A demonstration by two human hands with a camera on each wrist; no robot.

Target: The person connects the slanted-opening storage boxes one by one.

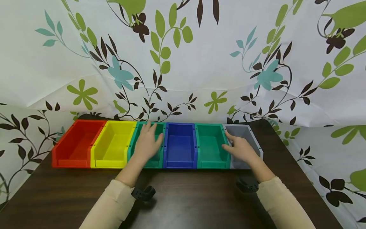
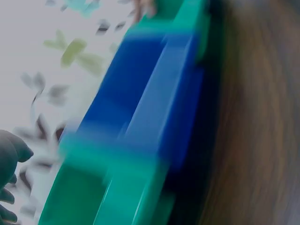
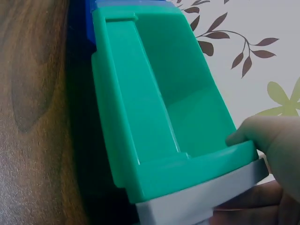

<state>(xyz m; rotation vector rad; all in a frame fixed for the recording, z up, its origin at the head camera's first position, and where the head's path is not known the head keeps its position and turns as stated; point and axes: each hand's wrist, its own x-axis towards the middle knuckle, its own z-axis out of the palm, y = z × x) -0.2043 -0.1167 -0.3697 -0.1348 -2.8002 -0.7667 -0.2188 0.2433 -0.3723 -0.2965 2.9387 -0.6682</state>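
My left hand [image 1: 147, 143] hovers over the left green bin [image 1: 154, 163], its fingers spread and holding nothing. In the left wrist view only part of that hand shows at the left edge, and the picture is blurred. My right hand [image 1: 242, 150] is at the side where the right green bin [image 1: 211, 146] meets the grey bin [image 1: 251, 136]. The right wrist view shows its thumb [image 3: 246, 131] over the green rim, with other fingers [image 3: 253, 206] on the grey side, pinching the adjoining walls. The blue bin [image 1: 180, 146] stands between the two green bins.
A red bin [image 1: 77, 146] and a yellow bin [image 1: 114, 144] continue the row to the left. All the bins stand side by side on a dark wooden table [image 1: 194, 197]. A leaf-patterned sheet [image 1: 200, 70] hangs behind. Each wrist wears a black band.
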